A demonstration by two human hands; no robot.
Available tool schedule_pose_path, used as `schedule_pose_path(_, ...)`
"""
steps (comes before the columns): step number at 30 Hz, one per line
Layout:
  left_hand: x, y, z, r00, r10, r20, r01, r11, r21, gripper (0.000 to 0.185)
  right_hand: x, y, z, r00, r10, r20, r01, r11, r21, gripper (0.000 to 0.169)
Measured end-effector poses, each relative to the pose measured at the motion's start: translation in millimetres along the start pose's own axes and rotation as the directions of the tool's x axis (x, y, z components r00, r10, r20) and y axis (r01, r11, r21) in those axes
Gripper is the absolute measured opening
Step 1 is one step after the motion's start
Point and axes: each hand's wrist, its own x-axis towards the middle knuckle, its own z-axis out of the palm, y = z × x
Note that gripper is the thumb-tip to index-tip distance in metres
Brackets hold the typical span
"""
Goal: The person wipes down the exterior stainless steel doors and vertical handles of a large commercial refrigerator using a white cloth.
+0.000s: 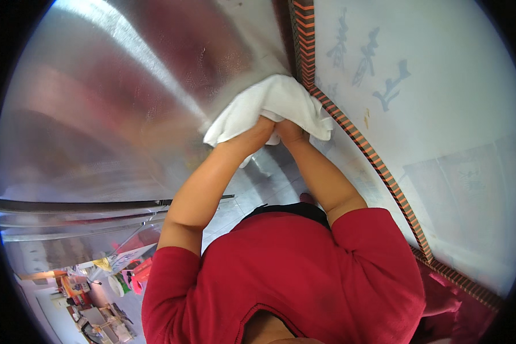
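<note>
A white cloth (275,96) drapes over both of my hands, spread wide and hanging in folds. My left hand (264,128) grips it from below, with the fingers hidden in the fabric. Close beside it, my right hand (289,130) also has hold of the cloth, its fingers likewise covered. The cloth is in front of a shiny metal panel (112,129) that mirrors red and white light. Its right end lies by a striped orange-and-dark trim strip (348,124).
To the right stands a pale wall panel (447,120) with faint bluish writing. A dark horizontal seam (81,204) crosses the metal at left. Tiled floor (241,206) shows below my arms. Boxes and assorted items (94,318) appear at the lower left.
</note>
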Motion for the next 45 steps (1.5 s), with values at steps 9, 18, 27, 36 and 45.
schedule_pose_path(9,-11,1,12,0.935,-0.308,0.177,0.342,0.915,-0.214,0.042,-7,-15,11,0.980,0.193,0.052,-0.198,0.972,0.130,0.056)
schedule_pose_path(18,7,22,-70,0.958,0.268,-0.100,-0.266,0.963,0.030,0.057,81,-119,-45,0.980,-0.194,-0.038,0.197,0.975,0.104,0.052)
schedule_pose_path(27,-76,-17,-24,0.988,-0.153,0.006,0.149,0.968,0.200,0.041,-48,-16,44,0.962,-0.002,0.275,0.104,0.929,-0.355,0.055)
schedule_pose_path(36,-197,-83,1,0.995,0.049,0.085,-0.068,0.972,0.225,0.054,-47,-90,10,0.957,-0.041,0.288,0.174,0.873,-0.455,0.038)
schedule_pose_path(45,-356,-120,28,0.907,-0.347,0.238,0.322,0.937,0.139,0.055,-23,-180,-25,0.786,0.316,0.531,0.260,0.611,-0.748,0.024)
